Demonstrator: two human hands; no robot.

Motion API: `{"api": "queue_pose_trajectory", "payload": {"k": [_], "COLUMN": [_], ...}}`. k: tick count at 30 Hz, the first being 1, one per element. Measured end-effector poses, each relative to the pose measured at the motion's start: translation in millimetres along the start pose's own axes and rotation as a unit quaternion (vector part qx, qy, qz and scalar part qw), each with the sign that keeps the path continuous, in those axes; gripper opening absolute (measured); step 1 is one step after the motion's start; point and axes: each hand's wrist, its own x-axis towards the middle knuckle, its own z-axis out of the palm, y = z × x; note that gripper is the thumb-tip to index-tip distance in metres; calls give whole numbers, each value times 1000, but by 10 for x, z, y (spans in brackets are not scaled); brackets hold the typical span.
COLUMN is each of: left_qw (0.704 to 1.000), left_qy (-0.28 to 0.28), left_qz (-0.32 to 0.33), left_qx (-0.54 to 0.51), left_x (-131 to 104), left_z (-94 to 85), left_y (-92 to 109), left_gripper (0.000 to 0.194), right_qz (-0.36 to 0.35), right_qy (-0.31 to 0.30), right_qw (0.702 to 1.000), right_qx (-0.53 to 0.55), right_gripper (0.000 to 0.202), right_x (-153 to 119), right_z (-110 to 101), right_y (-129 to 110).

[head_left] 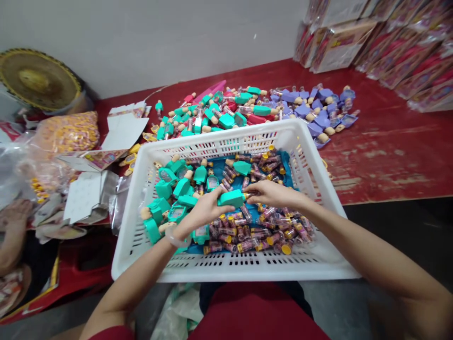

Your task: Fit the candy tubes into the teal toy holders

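Note:
Over the middle of a white plastic basket (233, 274), my left hand (208, 206) grips a teal piece (231, 198) between thumb and fingers. My right hand (262, 192) pinches a small tube with a yellow end (247, 194), which meets the right end of the teal piece. Teal pieces with beige knobs (182, 187) fill the basket's left side. Small clear tubes with yellow caps and dark contents (247, 243) lie in its middle and right, over a blue sheet. One teal piece (242, 167) rests just beyond my hands.
Behind the basket, teal, red and purple pieces (320, 111) are heaped on a red table (389, 151). Wrapped packages (343, 45) stand at the back right. At left are a bag of yellow bits (71, 132), cardboard (87, 196) and another person's hand (16, 215).

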Motion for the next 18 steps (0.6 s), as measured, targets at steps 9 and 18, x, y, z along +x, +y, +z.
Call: {"api": "queue_pose_trajectory", "payload": {"k": [9, 18], "left_qw": [971, 996], "left_qy": [-167, -75], "left_qz": [-94, -9], "left_qx": [-141, -51], "left_x": [-152, -378], "left_z": [-179, -318], "left_y": [-47, 35], "left_gripper": [55, 40], "right_qz": [-99, -180], "right_qy": [134, 119], "right_qw": [972, 960], "right_qx": [-168, -179], "right_gripper": [25, 26], "right_x": [-33, -97], "right_z": [223, 449], "right_y": [-58, -282]}}
